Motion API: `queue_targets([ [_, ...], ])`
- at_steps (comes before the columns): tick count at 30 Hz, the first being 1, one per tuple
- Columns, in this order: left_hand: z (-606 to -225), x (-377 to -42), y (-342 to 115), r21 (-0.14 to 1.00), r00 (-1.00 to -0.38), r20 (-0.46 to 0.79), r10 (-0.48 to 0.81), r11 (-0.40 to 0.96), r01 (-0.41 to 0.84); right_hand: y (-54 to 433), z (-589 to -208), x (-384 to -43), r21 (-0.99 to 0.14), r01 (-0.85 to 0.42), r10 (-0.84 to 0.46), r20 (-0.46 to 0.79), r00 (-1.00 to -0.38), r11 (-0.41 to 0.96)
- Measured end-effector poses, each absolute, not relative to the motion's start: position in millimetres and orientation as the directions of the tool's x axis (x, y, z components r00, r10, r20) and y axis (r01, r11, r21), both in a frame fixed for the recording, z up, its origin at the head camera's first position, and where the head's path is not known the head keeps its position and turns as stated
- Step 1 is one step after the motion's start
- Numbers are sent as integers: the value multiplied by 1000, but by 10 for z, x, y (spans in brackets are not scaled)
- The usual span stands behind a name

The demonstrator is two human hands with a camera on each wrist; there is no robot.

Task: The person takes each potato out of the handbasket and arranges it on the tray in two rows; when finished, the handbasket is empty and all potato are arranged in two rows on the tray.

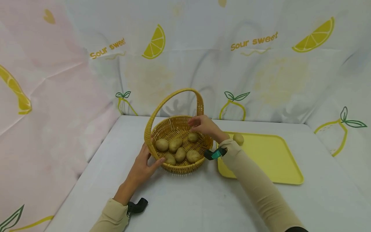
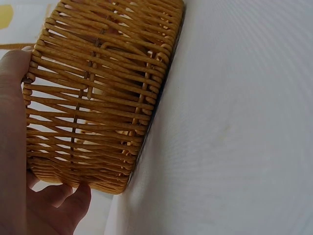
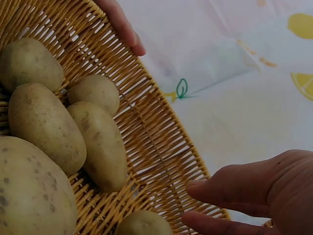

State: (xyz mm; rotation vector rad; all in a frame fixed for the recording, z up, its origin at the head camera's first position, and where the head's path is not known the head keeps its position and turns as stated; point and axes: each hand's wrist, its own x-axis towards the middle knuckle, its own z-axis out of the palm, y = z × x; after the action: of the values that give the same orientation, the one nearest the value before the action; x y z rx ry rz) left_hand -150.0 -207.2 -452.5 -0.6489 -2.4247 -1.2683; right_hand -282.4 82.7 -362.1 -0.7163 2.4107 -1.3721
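Observation:
A yellow-brown wicker basket (image 1: 185, 169) with a tall arched handle (image 1: 156, 111) stands on the table, with several potatoes (image 1: 175, 145) lying in it. My left hand (image 1: 142, 167) holds the basket's left side, thumb at the rim and fingers round the woven wall (image 2: 98, 117). Over the basket's far right part hovers my right hand (image 1: 204, 125), holding nothing. The right wrist view shows its fingers (image 3: 230, 183) parted near the rim, just above and beside one potato (image 3: 144, 225).
To the right of the basket lies a yellow tray (image 1: 266, 158), partly behind my right forearm. One potato (image 1: 238, 139) sits near its far left corner. A white cloth covers the table (image 1: 197, 203), and printed lemon sheets (image 1: 203, 64) hang around it.

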Motion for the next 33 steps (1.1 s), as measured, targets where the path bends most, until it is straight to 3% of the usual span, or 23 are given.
queue_targets([
  [9, -4527, -1500, -2071, 685, -847, 475, 239, 504, 526, 660, -3798, -2835, -824, -198, -476, -95, -874, 530],
  [17, -4513, -1486, -2058, 690, -855, 463, 232, 511, 512, 596, -3850, -2850, -687, -268, -479, -131, -868, 675],
  [33, -4506, -1485, -2055, 682, -852, 469, 233, 518, 517, 579, -3933, -2864, -684, -375, -519, -5, -855, 626],
])
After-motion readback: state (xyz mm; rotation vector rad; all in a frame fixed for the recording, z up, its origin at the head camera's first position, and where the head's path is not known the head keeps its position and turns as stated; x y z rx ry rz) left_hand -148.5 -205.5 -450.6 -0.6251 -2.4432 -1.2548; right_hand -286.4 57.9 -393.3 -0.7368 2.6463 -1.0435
